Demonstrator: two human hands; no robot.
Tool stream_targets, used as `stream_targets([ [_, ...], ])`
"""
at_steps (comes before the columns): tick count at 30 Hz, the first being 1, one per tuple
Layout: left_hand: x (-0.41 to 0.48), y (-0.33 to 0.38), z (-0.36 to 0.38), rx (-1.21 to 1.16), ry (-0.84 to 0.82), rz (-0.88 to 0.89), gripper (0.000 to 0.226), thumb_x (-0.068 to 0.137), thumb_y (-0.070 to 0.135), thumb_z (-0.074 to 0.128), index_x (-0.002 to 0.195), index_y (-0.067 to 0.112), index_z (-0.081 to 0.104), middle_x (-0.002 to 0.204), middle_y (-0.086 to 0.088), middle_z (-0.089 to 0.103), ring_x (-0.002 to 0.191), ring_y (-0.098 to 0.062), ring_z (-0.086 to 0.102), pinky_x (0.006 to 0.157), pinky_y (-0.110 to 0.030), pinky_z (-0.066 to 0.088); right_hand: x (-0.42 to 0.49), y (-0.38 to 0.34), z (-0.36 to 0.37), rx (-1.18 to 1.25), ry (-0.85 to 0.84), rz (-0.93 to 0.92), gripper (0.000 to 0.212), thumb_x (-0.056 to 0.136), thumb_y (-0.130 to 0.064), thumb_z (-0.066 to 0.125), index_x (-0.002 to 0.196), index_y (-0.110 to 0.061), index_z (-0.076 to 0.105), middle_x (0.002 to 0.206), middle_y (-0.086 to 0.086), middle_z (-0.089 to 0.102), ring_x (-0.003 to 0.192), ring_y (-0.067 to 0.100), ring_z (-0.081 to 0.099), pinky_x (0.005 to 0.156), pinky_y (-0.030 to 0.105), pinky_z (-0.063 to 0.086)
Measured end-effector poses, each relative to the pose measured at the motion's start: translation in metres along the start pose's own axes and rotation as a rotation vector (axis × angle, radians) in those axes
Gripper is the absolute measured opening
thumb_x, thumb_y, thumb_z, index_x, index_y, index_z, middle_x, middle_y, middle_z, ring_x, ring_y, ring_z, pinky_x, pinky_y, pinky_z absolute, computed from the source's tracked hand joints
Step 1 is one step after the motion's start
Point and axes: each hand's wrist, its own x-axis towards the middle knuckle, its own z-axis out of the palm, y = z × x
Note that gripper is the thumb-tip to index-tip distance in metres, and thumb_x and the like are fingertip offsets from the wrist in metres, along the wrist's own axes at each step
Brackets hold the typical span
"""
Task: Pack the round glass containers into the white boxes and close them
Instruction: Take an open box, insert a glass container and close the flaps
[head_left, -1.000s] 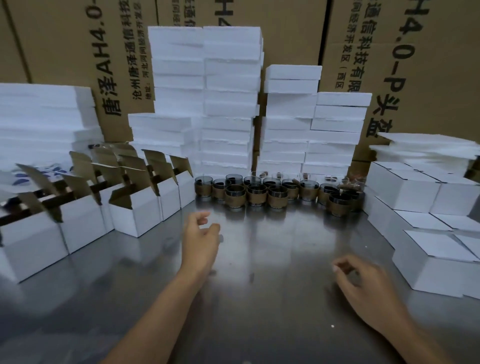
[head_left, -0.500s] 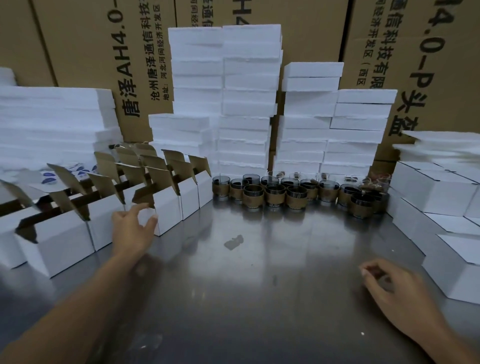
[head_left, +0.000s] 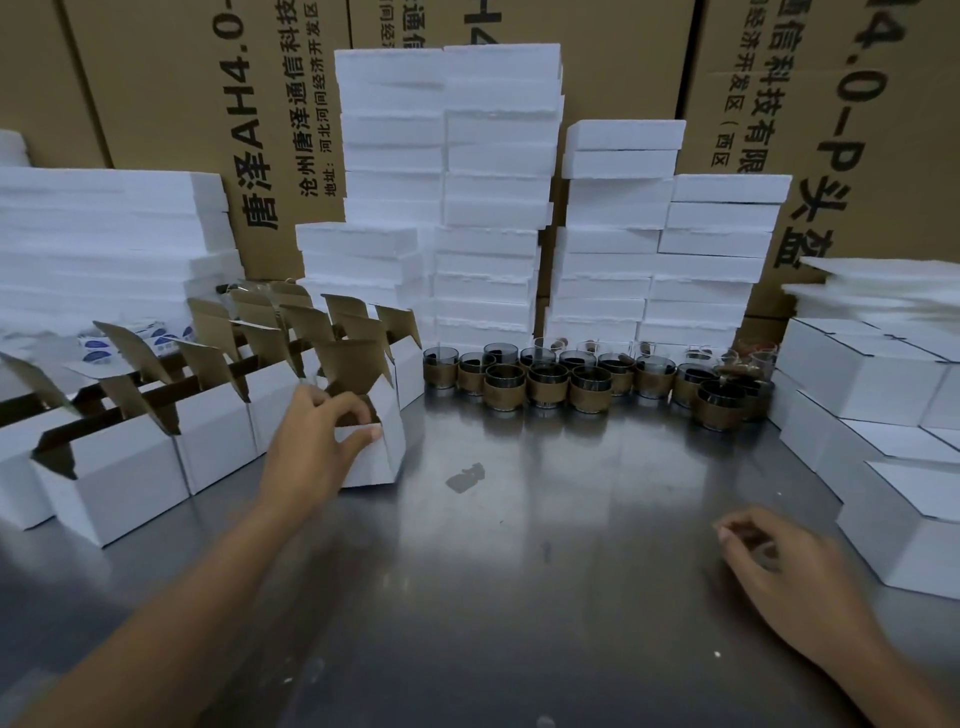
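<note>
Head view, the only one. Left hand (head_left: 311, 447) has hold of the nearest open box (head_left: 387, 457), at the inner end of a row of open boxes (head_left: 130, 457) along the left edge of the surface (head_left: 519, 597). The thumb presses the box's front wall, the fingers (head_left: 337, 402) curl over the rim into the opening, and the brown flap stands upright. Right hand (head_left: 779, 577) lies near the right edge, its fingers loosely curled and holding nothing that shows.

Round glass containers (head_left: 571, 379), each with a brown band, cluster at the middle of the far edge, well apart from both hands. Closed boxes (head_left: 883, 374) pile up at the right edge. White foam slabs (head_left: 493, 208) are stacked behind the glasses, against big cardboard cartons (head_left: 182, 104).

The step in hand looks like fetching an empty box — its inside is in shadow, so I cannot tell whether anything is in it. Next, the box wants drawing toward the middle with the flap kept clear. The right hand can then take one front glass, lifting it straight up so its neighbours are not knocked.
</note>
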Motion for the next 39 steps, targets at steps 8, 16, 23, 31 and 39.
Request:
stream_targets([
  [8, -0.035, 0.094, 0.041, -0.058, -0.054, 0.269, 0.012, 0.081, 0.035, 0.069, 0.088, 0.028, 0.062, 0.097, 0.005, 0.046, 0.089, -0.015, 0.047, 0.077, -0.031, 0.047, 0.001, 0.006, 0.001, 0.044, -0.014, 0.024, 0.034, 0.081, -0.008, 0.068, 0.067, -0.035, 0.054, 0.064, -0.015, 0.062, 0.065, 0.000, 0.057, 0.062, 0.025, 0.041],
  [16, -0.062, 0.151, 0.084, -0.094, -0.033, 0.319, 0.013, 0.083, 0.035, 0.068, 0.091, 0.026, 0.063, 0.094, 0.008, 0.039, 0.090, -0.010, 0.036, 0.070, -0.020, 0.027, 0.004, 0.011, 0.002, 0.109, 0.017, 0.015, 0.024, 0.080, -0.004, 0.068, 0.069, -0.025, 0.061, 0.063, -0.015, 0.062, 0.063, -0.001, 0.058, 0.063, 0.023, 0.040],
  [23, -0.067, 0.152, 0.096, -0.058, 0.056, 0.399, 0.013, 0.078, 0.027, 0.073, 0.084, 0.018, 0.066, 0.087, 0.003, 0.045, 0.083, -0.014, 0.042, 0.069, -0.024, 0.031, 0.005, 0.014, 0.006, 0.122, -0.054, -0.002, 0.020, 0.082, -0.009, 0.067, 0.070, -0.025, 0.062, 0.065, -0.010, 0.065, 0.066, 0.004, 0.060, 0.069, 0.030, 0.048],
  [31, -0.065, 0.153, 0.106, -0.032, 0.176, 0.534, 0.021, 0.074, 0.026, 0.075, 0.089, 0.013, 0.067, 0.085, -0.005, 0.060, 0.074, -0.021, 0.056, 0.064, -0.026, 0.042, 0.053, 0.001, 0.025, 0.202, -0.096, -0.066, 0.014, 0.083, -0.010, 0.064, 0.075, -0.023, 0.063, 0.071, -0.009, 0.065, 0.072, 0.001, 0.058, 0.061, 0.010, 0.039],
  [39, -0.075, 0.157, 0.121, -0.217, 0.100, 0.605, 0.017, 0.088, 0.031, 0.050, 0.086, 0.020, 0.063, 0.076, 0.008, 0.059, 0.065, -0.001, 0.051, 0.057, -0.008, 0.038, 0.147, -0.001, 0.081, 0.216, -0.238, 0.140, 0.036, 0.086, -0.023, 0.061, 0.121, -0.027, 0.053, 0.097, -0.002, 0.058, 0.088, 0.014, 0.054, 0.079, 0.029, 0.043],
])
